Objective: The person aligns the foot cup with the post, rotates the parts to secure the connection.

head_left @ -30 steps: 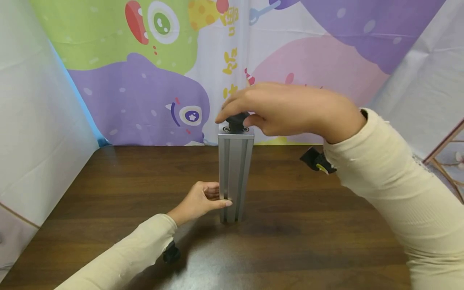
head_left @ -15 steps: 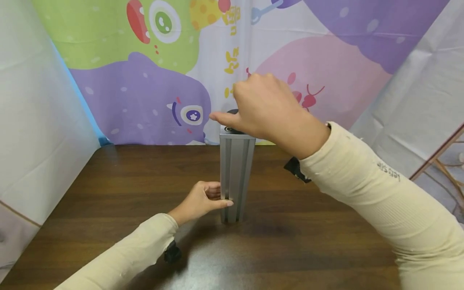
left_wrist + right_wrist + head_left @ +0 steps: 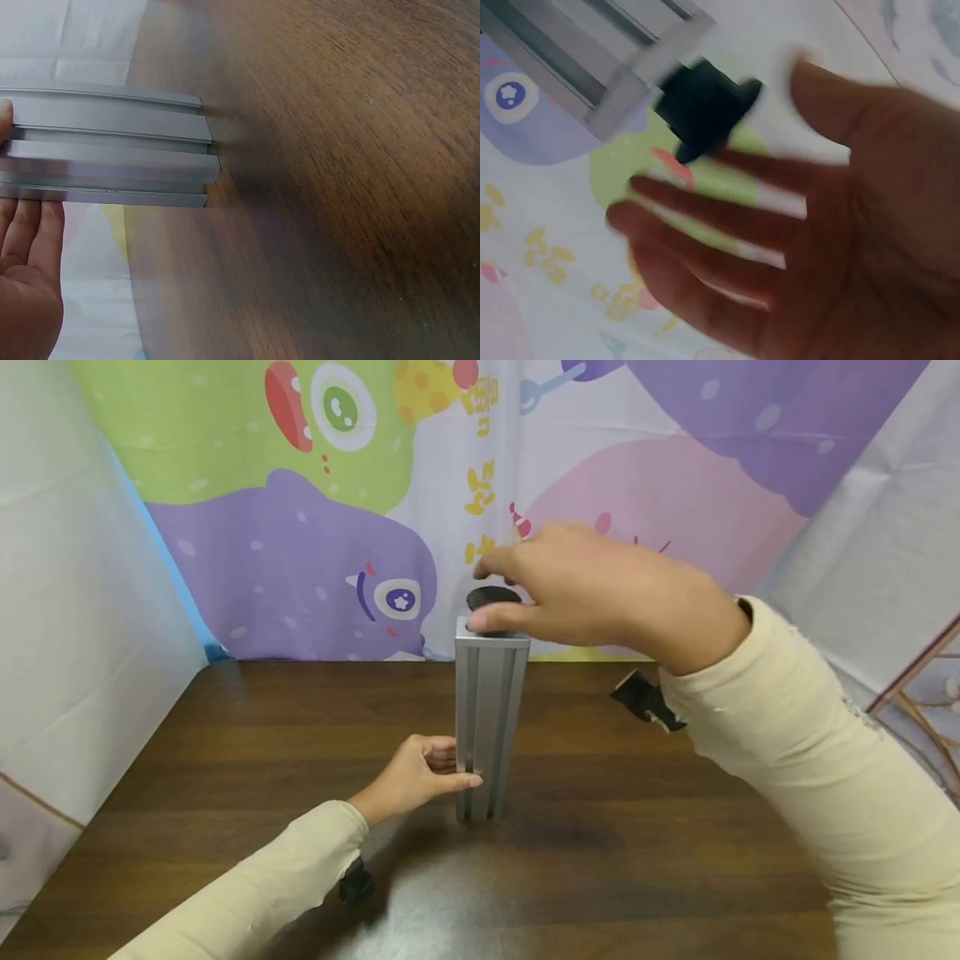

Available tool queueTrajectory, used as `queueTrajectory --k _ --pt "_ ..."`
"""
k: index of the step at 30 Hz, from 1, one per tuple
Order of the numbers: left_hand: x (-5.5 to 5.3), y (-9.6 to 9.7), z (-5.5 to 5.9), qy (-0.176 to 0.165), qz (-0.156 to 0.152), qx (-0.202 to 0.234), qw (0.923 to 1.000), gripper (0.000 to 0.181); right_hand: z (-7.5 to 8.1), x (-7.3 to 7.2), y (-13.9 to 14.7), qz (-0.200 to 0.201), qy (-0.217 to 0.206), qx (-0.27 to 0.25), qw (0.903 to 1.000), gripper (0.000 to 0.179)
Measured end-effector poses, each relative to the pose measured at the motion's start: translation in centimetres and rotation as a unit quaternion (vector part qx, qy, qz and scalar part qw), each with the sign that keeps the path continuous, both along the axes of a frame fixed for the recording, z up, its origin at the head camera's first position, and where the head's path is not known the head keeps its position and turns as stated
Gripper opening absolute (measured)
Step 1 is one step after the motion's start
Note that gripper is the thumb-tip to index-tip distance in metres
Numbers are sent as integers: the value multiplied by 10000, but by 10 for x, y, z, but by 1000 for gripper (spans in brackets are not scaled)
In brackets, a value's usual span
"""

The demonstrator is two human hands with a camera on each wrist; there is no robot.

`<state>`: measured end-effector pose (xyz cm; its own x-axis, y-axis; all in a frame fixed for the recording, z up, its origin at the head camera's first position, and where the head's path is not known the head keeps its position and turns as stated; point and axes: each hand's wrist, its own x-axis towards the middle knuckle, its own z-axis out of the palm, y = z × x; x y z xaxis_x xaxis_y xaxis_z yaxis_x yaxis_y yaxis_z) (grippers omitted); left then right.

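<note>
A silver aluminium profile [image 3: 491, 718] with grooved sides stands upright on the dark wooden table [image 3: 300, 727]. On its top end sits a black levelling foot [image 3: 492, 597] with a round, flat disc facing up. Low on the profile, my left hand [image 3: 412, 777] holds it, thumb on the near face and fingers round the far side. My right hand [image 3: 592, 585] is at the foot, its thumb overlapping the disc's near edge in the head view. In the right wrist view its fingers [image 3: 697, 206] spread loosely beside the black foot, with a gap between thumb and foot.
Behind the table hangs a cartoon-printed curtain [image 3: 300, 560], with white fabric [image 3: 60, 577] at the left side. Black wrist mounts show under the left sleeve [image 3: 285, 881] and the right sleeve [image 3: 795, 760].
My right hand turned over the foot, thumb swinging left and palm downward, then swung back with its fingers opening away from the disc. My left hand and the profile stay put.
</note>
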<state>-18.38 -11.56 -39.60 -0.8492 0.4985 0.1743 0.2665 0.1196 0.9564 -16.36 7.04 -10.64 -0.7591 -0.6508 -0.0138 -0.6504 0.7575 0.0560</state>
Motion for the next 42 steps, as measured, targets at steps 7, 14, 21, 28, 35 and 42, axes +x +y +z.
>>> queueTrajectory --k 7,14,21,28,35,42 --pt "0 1 1 30 28 -38 10000 30 4 -5 10 1506 -196 90 9884 50" --pt "-1 1 1 58 5 49 10000 31 -3 -3 -5 467 652 -116 9967 32" --pt "-1 0 0 33 -5 61 10000 31 -6 3 -18 -366 945 91 9948 48" --pt "0 -1 -1 -73 -9 87 9999 30 -7 3 -19 -416 886 39 9952 47" --pt "1 -1 -2 -89 -88 128 9998 33 -8 3 -17 -435 862 4 9953 47" --pt "3 2 -4 -46 63 6 10000 42 -9 0 -14 -486 921 -88 9945 48"
